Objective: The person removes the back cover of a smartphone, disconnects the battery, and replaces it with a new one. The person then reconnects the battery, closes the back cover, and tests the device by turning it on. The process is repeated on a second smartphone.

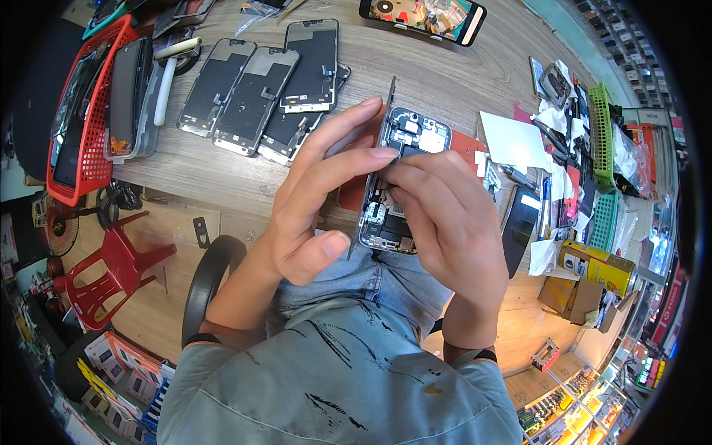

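An opened smartphone (426, 132) shows its inner parts, just above my lap at the table's near edge. Its screen panel (387, 111) stands edge-on along the left side of the body. My left hand (304, 200) steadies this panel, fingers against its outer side and upper edge, thumb apart lower down. Over the middle of the phone, my right hand (456, 215) reaches in with thumb and index finger pinched together. Whatever lies between those fingertips is hidden. Part of a reddish mat (466, 145) shows beneath the phone.
Several loose phone screens (256, 93) lie on the table at the back left, beside a red basket (93, 141). A lit phone (426, 18) stands at the far edge. Tools, a white sheet (513, 139) and a yellow can (597, 267) crowd the right.
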A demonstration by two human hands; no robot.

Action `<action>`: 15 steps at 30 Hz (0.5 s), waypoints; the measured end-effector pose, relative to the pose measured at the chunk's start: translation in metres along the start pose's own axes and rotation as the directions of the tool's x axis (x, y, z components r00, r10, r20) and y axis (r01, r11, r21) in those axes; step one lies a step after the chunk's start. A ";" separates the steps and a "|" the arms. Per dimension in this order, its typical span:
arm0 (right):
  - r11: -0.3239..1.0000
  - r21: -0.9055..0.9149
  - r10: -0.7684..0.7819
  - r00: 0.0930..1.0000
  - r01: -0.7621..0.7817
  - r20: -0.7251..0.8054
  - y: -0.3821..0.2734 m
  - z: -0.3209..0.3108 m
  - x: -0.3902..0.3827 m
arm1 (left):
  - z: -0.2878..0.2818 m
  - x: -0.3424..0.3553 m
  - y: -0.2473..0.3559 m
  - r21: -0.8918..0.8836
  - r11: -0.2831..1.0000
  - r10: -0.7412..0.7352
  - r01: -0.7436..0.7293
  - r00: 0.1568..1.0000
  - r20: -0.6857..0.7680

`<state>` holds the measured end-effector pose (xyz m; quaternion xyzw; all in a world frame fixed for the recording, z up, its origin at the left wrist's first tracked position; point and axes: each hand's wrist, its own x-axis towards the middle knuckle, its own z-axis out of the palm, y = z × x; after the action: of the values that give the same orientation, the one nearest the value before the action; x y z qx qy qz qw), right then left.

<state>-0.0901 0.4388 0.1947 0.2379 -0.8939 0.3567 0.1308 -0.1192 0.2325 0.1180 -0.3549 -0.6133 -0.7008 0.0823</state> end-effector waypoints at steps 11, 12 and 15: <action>0.938 -0.302 0.105 0.970 -0.171 -0.221 -0.008 0.016 -0.035 | 0.001 0.000 -0.003 -0.007 1.000 0.018 -0.018 1.000 0.004; 0.938 -0.304 0.099 0.969 -0.166 -0.224 -0.008 0.016 -0.035 | 0.000 0.000 -0.003 -0.006 1.000 0.018 -0.018 1.000 0.004; 0.942 -0.300 0.086 0.970 -0.153 -0.226 -0.010 0.017 -0.034 | 0.000 0.001 -0.001 -0.008 1.000 0.012 -0.012 1.000 0.003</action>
<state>-0.0570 0.4320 0.1741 0.1200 -0.9333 0.2399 0.2386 -0.1204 0.2336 0.1173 -0.3601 -0.6086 -0.7021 0.0838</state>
